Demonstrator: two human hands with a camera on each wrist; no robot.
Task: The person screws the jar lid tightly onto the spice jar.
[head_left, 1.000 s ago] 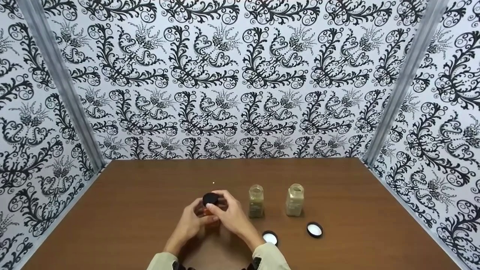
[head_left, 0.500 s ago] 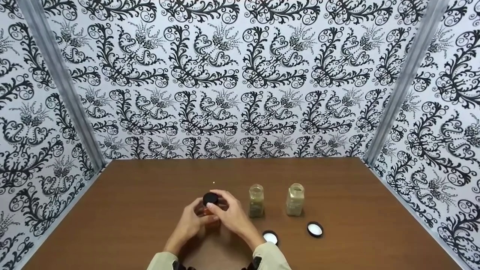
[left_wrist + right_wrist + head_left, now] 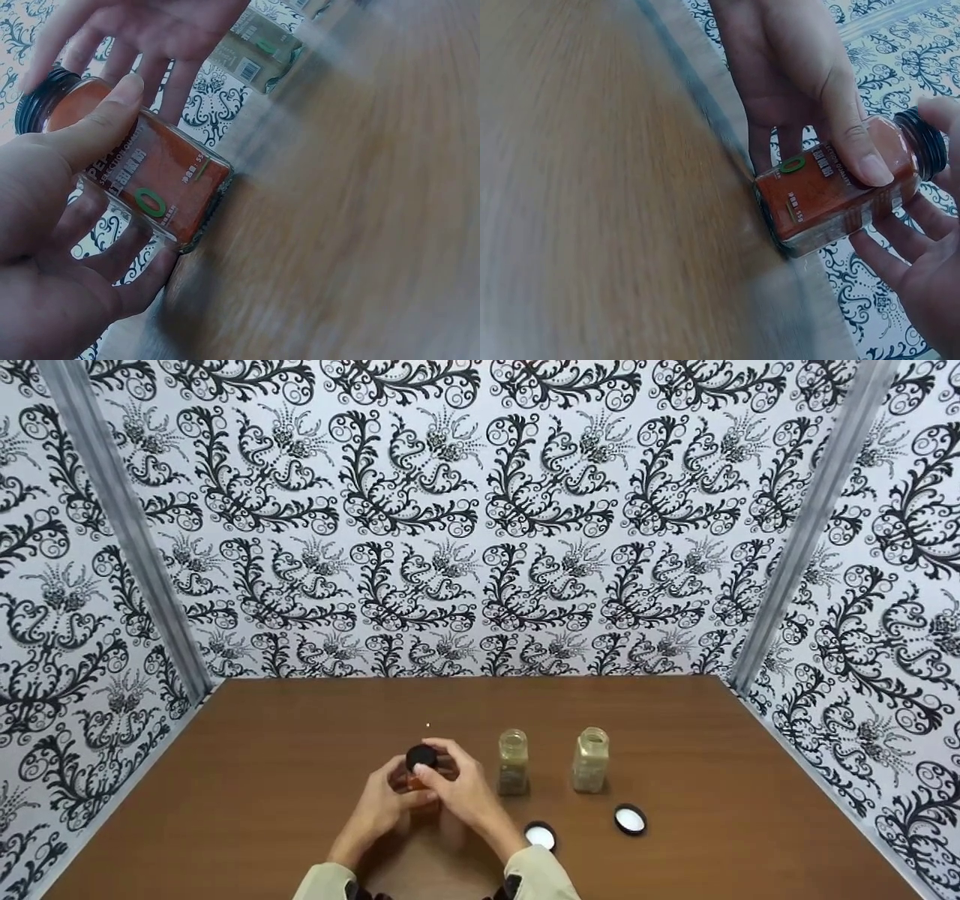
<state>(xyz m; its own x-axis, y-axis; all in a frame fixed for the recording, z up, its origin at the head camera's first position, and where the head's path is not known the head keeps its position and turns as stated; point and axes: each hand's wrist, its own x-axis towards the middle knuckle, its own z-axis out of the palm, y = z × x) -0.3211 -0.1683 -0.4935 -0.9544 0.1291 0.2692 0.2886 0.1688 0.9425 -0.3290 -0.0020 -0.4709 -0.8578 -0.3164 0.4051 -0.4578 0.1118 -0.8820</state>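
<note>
A square glass spice jar of orange-red powder (image 3: 176, 184) stands between my hands, close over the table, its black lid (image 3: 421, 757) on top. My left hand (image 3: 380, 808) grips the jar body, thumb across the printed label and fingers around the far side. With thumb and fingers my right hand (image 3: 466, 789) holds the lid (image 3: 922, 142) at its rim. In the head view the hands hide most of the jar. To the right, two similar jars stand without lids, a greenish one (image 3: 513, 772) and a paler one (image 3: 590, 769).
Two black lids lie with their white insides up, one near the right sleeve (image 3: 540, 835) and another lid (image 3: 630, 819) farther right. A tiny white speck (image 3: 427, 725) lies behind the hands. Patterned walls (image 3: 480, 547) close off the brown table (image 3: 262, 750) at its back and sides.
</note>
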